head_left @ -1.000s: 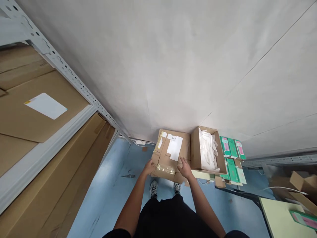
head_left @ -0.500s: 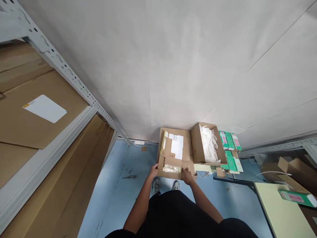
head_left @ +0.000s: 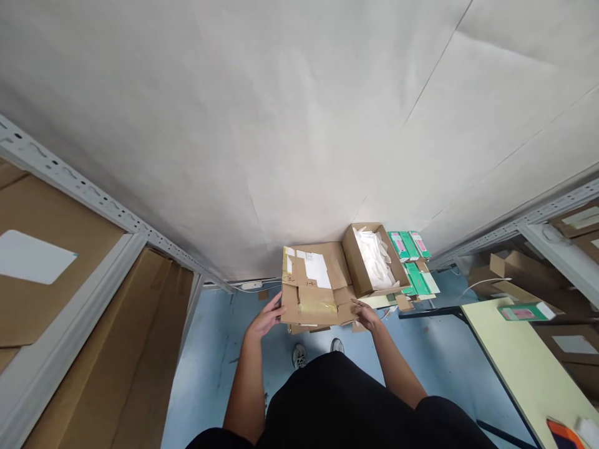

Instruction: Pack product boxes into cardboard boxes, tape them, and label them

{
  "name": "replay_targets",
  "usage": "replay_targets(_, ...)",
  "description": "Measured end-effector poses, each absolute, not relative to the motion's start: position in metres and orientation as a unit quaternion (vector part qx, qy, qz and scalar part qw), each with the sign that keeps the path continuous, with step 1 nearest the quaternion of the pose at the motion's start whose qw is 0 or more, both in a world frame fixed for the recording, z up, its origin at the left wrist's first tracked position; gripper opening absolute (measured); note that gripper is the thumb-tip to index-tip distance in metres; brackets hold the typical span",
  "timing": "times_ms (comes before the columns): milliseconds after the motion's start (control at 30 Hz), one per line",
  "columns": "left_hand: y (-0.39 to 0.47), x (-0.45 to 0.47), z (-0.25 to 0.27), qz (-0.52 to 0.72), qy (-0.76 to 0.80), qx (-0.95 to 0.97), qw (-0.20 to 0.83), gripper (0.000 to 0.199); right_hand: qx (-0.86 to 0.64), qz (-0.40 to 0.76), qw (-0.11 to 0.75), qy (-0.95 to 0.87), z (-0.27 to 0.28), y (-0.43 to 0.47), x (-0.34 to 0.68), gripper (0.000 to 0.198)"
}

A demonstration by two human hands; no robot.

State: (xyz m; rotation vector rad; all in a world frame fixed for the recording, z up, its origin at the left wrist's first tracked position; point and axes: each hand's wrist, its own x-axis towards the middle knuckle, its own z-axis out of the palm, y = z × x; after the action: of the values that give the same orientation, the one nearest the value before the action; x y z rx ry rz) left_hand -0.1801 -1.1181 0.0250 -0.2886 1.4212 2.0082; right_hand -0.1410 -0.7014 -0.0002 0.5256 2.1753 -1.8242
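Note:
A flattened cardboard box with white labels, handwriting and a strip of clear tape is between my hands, its near edge slightly bent. My left hand grips its near left corner, fingers at the edge and thumb low on the side. At the near right corner my right hand pinches the cardboard, with part of the fingers hidden. Just right of it stands an open cardboard box filled with white paper-like pieces. More cardboard shows beneath the near edge of the flattened box.
Green boxes with pink panels are stacked at the right. A pale table carries another green box. Shelving with large cartons stands at the left. A grey wall rises behind; a power strip lies along its foot.
The view has turned rightward. My hands still hold the flattened box, its near edge now raised and tilted. The left fingers are more spread and the right hand has shifted to the outer right corner.

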Motion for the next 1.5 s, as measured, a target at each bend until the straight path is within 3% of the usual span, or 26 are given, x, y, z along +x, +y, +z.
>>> replay_targets(167, -1.141, -0.177, 0.052, 0.758, 0.568, -0.032, 0.320, 0.109, 0.184, -0.708, 0.212, 0.648, 0.054, -0.693, -0.150, 0.058)
replay_targets(400, -1.112, -0.184, 0.101, 0.744, 0.602, 0.070, 0.282, 0.114, 0.125, -0.751, 0.124, 0.637, 0.124, -0.671, -0.158, 0.065)
replay_targets(633, -1.053, -0.206, 0.130, 0.738, 0.611, 0.124, 0.256, 0.119, 0.098, -0.718, 0.063, 0.686, 0.164, -0.619, -0.145, 0.080)
replay_targets(767, -0.993, -0.213, 0.140, 0.725, 0.622, 0.154, 0.254, 0.119, 0.094, -0.710, -0.007, 0.697, 0.181, -0.578, -0.118, 0.089)
replay_targets(933, -0.900, -0.207, 0.155, 0.684, 0.642, 0.195, 0.287, 0.119, 0.115, -0.713, -0.033, 0.691, 0.191, -0.503, -0.055, 0.085)
replay_targets(1200, -0.737, -0.175, 0.167, 0.661, 0.597, 0.244, 0.383, 0.122, 0.162, -0.789, -0.107, 0.583, 0.179, -0.387, 0.082, 0.081)
replay_targets(1500, -0.551, -0.122, 0.182, 0.583, 0.562, 0.315, 0.495, 0.116, 0.270, -0.774, -0.220, 0.529, 0.159, -0.303, 0.220, 0.080)
